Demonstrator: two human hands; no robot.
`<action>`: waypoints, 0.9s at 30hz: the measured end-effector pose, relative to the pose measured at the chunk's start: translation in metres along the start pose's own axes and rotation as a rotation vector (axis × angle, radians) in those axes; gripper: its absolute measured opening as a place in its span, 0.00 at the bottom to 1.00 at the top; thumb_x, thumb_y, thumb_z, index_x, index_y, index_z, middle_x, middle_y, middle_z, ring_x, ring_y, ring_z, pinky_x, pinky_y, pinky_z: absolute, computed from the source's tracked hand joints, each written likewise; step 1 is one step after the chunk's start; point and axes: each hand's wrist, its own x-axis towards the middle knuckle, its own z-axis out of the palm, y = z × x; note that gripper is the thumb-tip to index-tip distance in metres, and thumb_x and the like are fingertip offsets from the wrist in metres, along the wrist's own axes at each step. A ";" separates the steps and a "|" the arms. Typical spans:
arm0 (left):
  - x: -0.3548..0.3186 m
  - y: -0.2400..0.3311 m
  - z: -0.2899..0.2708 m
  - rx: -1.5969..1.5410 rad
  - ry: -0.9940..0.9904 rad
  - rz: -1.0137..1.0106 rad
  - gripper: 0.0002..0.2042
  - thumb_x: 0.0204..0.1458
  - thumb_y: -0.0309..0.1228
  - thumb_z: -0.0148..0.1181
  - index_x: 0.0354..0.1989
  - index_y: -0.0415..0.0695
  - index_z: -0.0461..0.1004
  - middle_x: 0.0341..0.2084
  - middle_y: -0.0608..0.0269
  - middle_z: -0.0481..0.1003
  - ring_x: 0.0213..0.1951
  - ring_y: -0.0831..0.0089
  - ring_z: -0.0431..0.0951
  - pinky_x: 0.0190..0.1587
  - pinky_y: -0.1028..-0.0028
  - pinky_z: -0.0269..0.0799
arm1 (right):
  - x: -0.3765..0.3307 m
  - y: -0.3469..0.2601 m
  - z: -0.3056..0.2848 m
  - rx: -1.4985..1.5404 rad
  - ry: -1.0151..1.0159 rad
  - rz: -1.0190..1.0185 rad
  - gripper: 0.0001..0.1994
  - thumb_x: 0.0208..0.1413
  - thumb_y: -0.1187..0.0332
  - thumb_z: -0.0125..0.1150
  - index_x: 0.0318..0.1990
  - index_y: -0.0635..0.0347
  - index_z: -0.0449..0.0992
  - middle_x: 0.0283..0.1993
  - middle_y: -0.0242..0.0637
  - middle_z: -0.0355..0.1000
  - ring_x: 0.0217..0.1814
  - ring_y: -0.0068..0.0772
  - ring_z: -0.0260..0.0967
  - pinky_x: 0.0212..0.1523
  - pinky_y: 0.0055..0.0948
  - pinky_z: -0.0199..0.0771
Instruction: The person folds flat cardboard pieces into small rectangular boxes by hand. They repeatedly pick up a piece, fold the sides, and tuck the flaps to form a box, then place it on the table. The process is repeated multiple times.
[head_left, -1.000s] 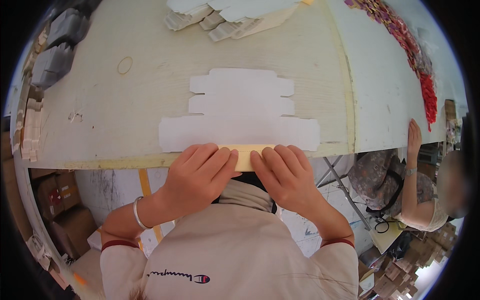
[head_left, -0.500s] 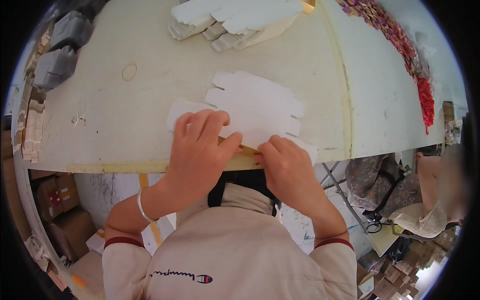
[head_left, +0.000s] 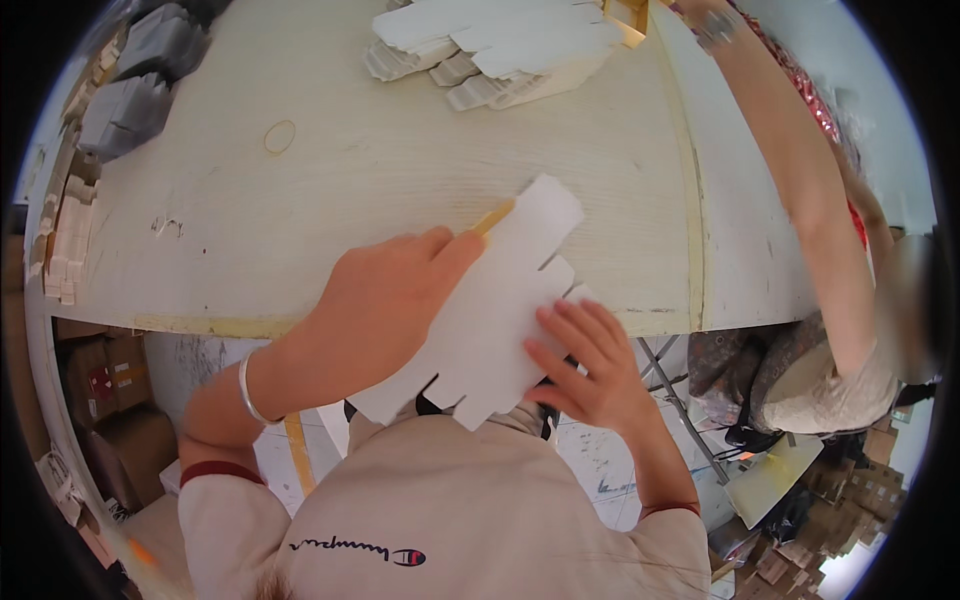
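Note:
A flat white die-cut carton blank (head_left: 500,310), with slots and tabs along its edges, lies slanted across the table's near edge. Its lower end juts over my lap. My left hand (head_left: 395,300) is closed on its left side, fingers partly hidden behind the wrist and knuckles. A narrow gold strip (head_left: 494,217) shows along the card's edge just past my left fingertips. At the right side of the blank, my right hand (head_left: 590,370) touches the edge with its fingers spread apart.
Stacked white carton blanks (head_left: 500,50) sit at the far side, beside a gold open box (head_left: 630,18). A rubber band (head_left: 280,137) lies on the table (head_left: 330,220). Grey plastic trays (head_left: 125,115) stand left. Another person's arm (head_left: 790,190) reaches across the right side.
The blank has turned from lying crosswise to a slant, its lower end now past the table edge. My right fingers have spread from a pinch. Another person's arm has come in at right.

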 end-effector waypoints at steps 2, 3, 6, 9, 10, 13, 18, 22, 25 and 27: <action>0.008 0.005 0.004 0.067 0.032 0.023 0.12 0.49 0.21 0.52 0.44 0.40 0.68 0.30 0.57 0.73 0.32 0.58 0.75 0.31 0.66 0.71 | -0.003 -0.008 0.000 -0.068 0.009 -0.080 0.20 0.44 0.59 0.66 0.44 0.58 0.77 0.53 0.41 0.71 0.55 0.40 0.69 0.55 0.41 0.69; 0.013 0.004 0.003 0.101 0.044 0.037 0.12 0.51 0.20 0.51 0.45 0.40 0.69 0.30 0.57 0.74 0.33 0.58 0.75 0.32 0.65 0.71 | -0.003 -0.008 0.004 -0.121 0.017 -0.133 0.19 0.46 0.60 0.66 0.44 0.59 0.77 0.51 0.41 0.72 0.54 0.39 0.69 0.54 0.39 0.70; 0.027 -0.009 -0.001 0.073 0.112 0.189 0.12 0.51 0.21 0.51 0.45 0.41 0.69 0.30 0.57 0.75 0.32 0.58 0.75 0.31 0.65 0.70 | 0.024 -0.007 0.009 -0.013 0.143 -0.088 0.13 0.45 0.66 0.66 0.39 0.59 0.76 0.37 0.37 0.71 0.38 0.36 0.69 0.37 0.34 0.70; 0.033 -0.014 -0.001 0.122 0.121 0.238 0.11 0.50 0.22 0.52 0.42 0.42 0.69 0.29 0.58 0.74 0.32 0.60 0.74 0.31 0.66 0.70 | 0.056 -0.006 0.005 0.208 0.121 0.097 0.13 0.40 0.69 0.69 0.34 0.59 0.74 0.30 0.35 0.65 0.30 0.39 0.61 0.29 0.36 0.59; 0.035 -0.015 0.000 0.117 0.131 0.238 0.10 0.50 0.22 0.53 0.41 0.42 0.69 0.28 0.59 0.74 0.31 0.61 0.74 0.31 0.66 0.70 | 0.065 -0.004 0.007 0.163 0.124 0.115 0.13 0.40 0.69 0.70 0.34 0.58 0.74 0.32 0.35 0.65 0.32 0.39 0.62 0.31 0.36 0.60; 0.038 -0.024 0.004 0.096 0.164 0.245 0.08 0.48 0.21 0.54 0.38 0.43 0.69 0.27 0.63 0.73 0.29 0.63 0.72 0.30 0.68 0.69 | 0.081 0.007 0.015 0.064 0.153 0.131 0.14 0.41 0.66 0.69 0.35 0.56 0.72 0.38 0.37 0.65 0.40 0.40 0.63 0.39 0.38 0.62; 0.039 -0.037 0.010 0.079 0.188 0.258 0.07 0.46 0.20 0.55 0.34 0.43 0.69 0.27 0.67 0.73 0.29 0.66 0.70 0.28 0.69 0.68 | 0.062 -0.002 0.024 -0.021 0.100 -0.059 0.15 0.40 0.68 0.67 0.38 0.60 0.75 0.41 0.37 0.66 0.41 0.38 0.65 0.42 0.37 0.66; 0.040 -0.042 0.017 0.054 0.168 0.307 0.07 0.45 0.21 0.57 0.33 0.43 0.70 0.30 0.67 0.73 0.30 0.66 0.70 0.30 0.70 0.69 | 0.050 -0.008 0.041 -0.038 0.154 -0.084 0.18 0.39 0.72 0.66 0.41 0.64 0.77 0.40 0.37 0.67 0.40 0.36 0.66 0.39 0.33 0.69; 0.031 -0.042 0.020 0.038 0.169 0.360 0.05 0.44 0.22 0.59 0.31 0.42 0.71 0.35 0.65 0.74 0.31 0.66 0.71 0.32 0.71 0.71 | 0.054 -0.011 0.047 -0.032 0.236 -0.067 0.17 0.38 0.75 0.64 0.41 0.64 0.77 0.36 0.36 0.67 0.36 0.34 0.65 0.33 0.30 0.69; 0.022 -0.044 0.016 0.009 0.141 0.369 0.05 0.43 0.24 0.61 0.29 0.42 0.73 0.40 0.64 0.74 0.33 0.65 0.72 0.33 0.71 0.71 | 0.058 -0.010 0.045 0.027 0.214 -0.016 0.14 0.39 0.76 0.64 0.38 0.63 0.76 0.33 0.34 0.66 0.34 0.33 0.65 0.31 0.30 0.68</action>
